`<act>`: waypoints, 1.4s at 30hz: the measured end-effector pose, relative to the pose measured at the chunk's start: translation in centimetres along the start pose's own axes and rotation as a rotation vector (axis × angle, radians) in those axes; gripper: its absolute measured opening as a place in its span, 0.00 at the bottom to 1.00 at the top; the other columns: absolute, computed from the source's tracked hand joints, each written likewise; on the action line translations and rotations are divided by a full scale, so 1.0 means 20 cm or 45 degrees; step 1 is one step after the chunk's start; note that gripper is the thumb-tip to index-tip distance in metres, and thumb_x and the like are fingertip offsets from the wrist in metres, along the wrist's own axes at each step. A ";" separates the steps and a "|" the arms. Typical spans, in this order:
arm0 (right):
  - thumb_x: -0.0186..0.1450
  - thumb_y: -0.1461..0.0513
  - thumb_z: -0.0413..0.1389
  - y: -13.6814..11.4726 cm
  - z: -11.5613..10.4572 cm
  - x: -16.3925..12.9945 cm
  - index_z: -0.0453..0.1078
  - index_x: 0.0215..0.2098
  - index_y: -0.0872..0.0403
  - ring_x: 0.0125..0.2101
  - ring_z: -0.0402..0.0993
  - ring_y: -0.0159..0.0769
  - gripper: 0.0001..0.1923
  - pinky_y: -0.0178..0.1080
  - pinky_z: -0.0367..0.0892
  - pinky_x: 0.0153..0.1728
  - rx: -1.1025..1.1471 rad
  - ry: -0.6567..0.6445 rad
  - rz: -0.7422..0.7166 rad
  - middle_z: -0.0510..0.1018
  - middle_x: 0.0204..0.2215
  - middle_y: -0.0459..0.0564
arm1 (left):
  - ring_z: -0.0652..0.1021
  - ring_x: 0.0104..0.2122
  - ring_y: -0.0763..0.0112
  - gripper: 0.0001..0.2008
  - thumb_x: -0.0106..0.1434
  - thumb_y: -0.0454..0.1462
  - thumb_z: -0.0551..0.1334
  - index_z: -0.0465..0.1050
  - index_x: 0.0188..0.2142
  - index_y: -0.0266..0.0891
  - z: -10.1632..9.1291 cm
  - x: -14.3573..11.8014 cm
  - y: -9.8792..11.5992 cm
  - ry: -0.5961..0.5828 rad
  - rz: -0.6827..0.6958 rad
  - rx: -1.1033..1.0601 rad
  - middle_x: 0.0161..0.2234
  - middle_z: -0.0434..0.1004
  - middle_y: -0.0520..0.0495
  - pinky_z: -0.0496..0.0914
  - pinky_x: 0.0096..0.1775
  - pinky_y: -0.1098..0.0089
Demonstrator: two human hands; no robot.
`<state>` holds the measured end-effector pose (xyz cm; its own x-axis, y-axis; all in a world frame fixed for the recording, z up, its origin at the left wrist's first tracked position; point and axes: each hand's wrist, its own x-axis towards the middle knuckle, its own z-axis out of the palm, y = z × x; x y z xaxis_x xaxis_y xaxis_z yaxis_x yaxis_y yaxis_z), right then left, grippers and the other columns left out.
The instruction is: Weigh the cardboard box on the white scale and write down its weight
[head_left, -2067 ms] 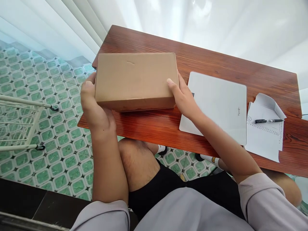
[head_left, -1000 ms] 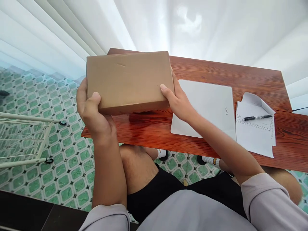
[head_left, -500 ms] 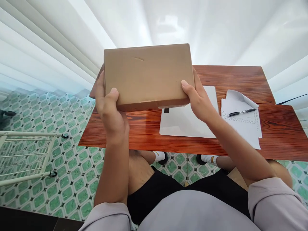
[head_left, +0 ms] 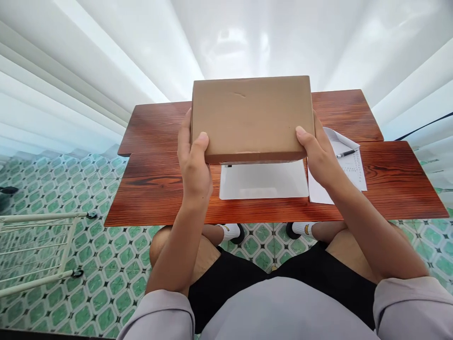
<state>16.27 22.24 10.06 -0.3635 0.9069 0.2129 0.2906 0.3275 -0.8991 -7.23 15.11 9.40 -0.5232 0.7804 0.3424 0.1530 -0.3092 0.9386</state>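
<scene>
Looks like a home, likely a study corner: long white curtains (head_left: 106,47) fill the top of the frame, green patterned floor tiles (head_left: 95,283) show at lower left, and a dark reddish wooden table (head_left: 152,189) sits mid-frame. Also homey: pale wheeled wire rack (head_left: 69,245) at left edge, wearer in black shorts (head_left: 219,283), plus papers (head_left: 320,191) and a pen (head_left: 347,153) right of centre.
</scene>
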 end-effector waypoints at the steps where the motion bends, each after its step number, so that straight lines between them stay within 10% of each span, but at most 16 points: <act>1: 0.76 0.47 0.46 0.02 -0.02 -0.02 0.55 0.71 0.37 0.69 0.56 0.48 0.27 0.56 0.55 0.71 0.001 0.016 -0.002 0.62 0.69 0.42 | 0.66 0.66 0.58 0.23 0.65 0.42 0.62 0.72 0.59 0.50 0.02 -0.01 0.00 -0.019 0.002 -0.011 0.63 0.68 0.54 0.63 0.67 0.61; 42: 0.71 0.47 0.50 0.18 -0.09 -0.08 0.67 0.62 0.35 0.62 0.68 0.58 0.22 0.66 0.66 0.61 -0.096 0.089 0.124 0.73 0.62 0.43 | 0.61 0.69 0.59 0.24 0.70 0.45 0.59 0.64 0.65 0.51 0.07 -0.13 -0.19 -0.186 -0.230 -0.041 0.68 0.61 0.51 0.60 0.68 0.60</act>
<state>19.46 22.47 7.11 -0.2681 0.9509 0.1545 0.3879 0.2533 -0.8862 -5.30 14.89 5.04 -0.4125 0.8943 0.1735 0.0398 -0.1726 0.9842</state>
